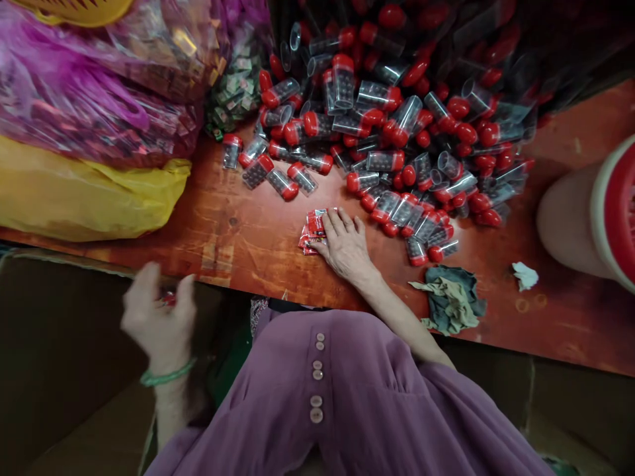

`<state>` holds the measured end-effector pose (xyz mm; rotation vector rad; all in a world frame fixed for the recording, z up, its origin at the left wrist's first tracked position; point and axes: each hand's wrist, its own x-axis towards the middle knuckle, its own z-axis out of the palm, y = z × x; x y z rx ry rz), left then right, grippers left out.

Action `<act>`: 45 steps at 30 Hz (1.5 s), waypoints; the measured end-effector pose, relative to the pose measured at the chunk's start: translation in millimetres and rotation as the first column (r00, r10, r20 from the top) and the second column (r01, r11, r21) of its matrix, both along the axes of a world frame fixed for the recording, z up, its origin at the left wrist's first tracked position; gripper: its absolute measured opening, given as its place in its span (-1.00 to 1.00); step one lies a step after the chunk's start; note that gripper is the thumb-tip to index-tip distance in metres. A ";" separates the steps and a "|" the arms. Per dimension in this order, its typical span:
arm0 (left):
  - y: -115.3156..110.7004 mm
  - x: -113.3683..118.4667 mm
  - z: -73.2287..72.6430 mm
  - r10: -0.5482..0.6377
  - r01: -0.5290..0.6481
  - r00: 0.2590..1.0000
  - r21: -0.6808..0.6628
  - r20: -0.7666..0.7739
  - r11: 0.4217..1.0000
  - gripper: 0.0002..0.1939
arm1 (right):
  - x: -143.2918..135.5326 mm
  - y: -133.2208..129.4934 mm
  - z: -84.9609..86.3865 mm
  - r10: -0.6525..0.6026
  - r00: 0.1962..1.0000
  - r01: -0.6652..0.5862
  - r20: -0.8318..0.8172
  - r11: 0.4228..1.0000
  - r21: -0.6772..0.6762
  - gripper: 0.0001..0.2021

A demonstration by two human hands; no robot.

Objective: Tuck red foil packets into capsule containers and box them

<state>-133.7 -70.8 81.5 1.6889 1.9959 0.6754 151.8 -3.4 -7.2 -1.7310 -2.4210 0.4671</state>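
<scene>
My right hand (346, 246) lies flat on the wooden table, its fingers stretched over a small pile of red printed packets (311, 231). The packets show at the left of the fingertips; the rest are covered. Off the table's near edge, my left hand (157, 314) is raised over a cardboard box (59, 330) and blurred by motion. Its thumb and fingers are apart. A small red thing (169, 299) shows between them, too blurred to name; whether it touches the hand is unclear.
Clear plastic tubes with red caps (387, 158) are heaped beyond my right hand. Bags of small packets (124, 125) and a yellow bag (89, 192) fill the left. A crumpled cloth (451, 297), white scrap (524, 276) and red-lidded bucket (570, 211) stand at the right.
</scene>
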 end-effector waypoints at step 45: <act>84.1 140.6 -76.8 -0.668 0.740 0.651 0.106 -0.361 0.664 -0.68 | 97.8 31.2 40.5 -0.123 0.979 0.104 0.162 0.988 0.118 -0.61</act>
